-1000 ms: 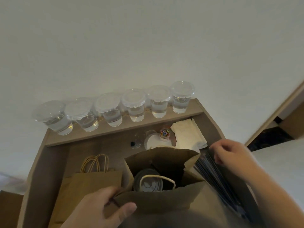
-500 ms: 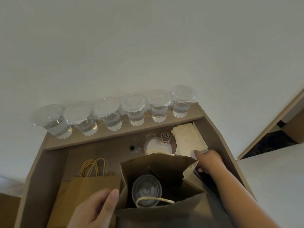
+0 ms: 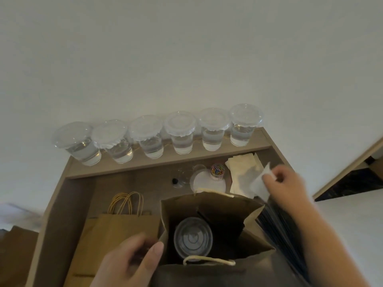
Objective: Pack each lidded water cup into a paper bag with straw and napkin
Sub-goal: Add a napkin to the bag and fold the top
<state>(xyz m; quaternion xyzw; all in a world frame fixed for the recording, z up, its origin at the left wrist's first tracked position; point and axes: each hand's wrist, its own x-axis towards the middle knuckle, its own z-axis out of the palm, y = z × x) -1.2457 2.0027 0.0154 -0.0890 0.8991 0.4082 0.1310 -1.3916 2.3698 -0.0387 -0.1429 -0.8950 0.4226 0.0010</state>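
White matte wall (image 3: 186,59) fills the upper half, plain. Below it is a desk (image 3: 68,204) in grey-brown wood-grain laminate: boxy, with side panels and a narrow raised shelf (image 3: 207,156) across its 12 o'clock edge.

At 6 o'clock of frame stands the open paper bag (image 3: 180,206): brown kraft, creased, rectangular mouth. Its off-white twisted cord handles (image 3: 209,261) flop over the front and back rims. At the bag's 9 o'clock, a stack of flat bags (image 3: 120,230) in the same kraft lies right against it, tan looped handles pointing to 12.

On the shelf is a row of six cups (image 3: 179,131): clear plastic, tapered, part-filled with water, flat round lids with crimped edges, side by side, lids nearly touching. At the bag's 3 o'clock lies a bundle of straws (image 3: 277,224), long, thin, dark, glossy wrap, partly under the right forearm.

The right hand (image 3: 288,183) is at the bag's 2 o'clock, fingers curled, tips pinching one napkin (image 3: 259,183). The sheet is thin, white and soft, hanging bent over the napkin stack (image 3: 242,168), which is cream, square, folded, at 1 o'clock.

The left hand (image 3: 128,264) is at 7 o'clock and blurred. Its thumb lies on the bag's left rim, fingers curled outside it, gripping the paper.

The lidded cup (image 3: 193,237) stands upright on the bottom of the open paper bag, left of centre, round lid with concentric rings. A flat white disc (image 3: 205,181) lies just behind the bag at 12. A small clear jar (image 3: 217,170) of coloured paper clips stands at the disc's far edge.
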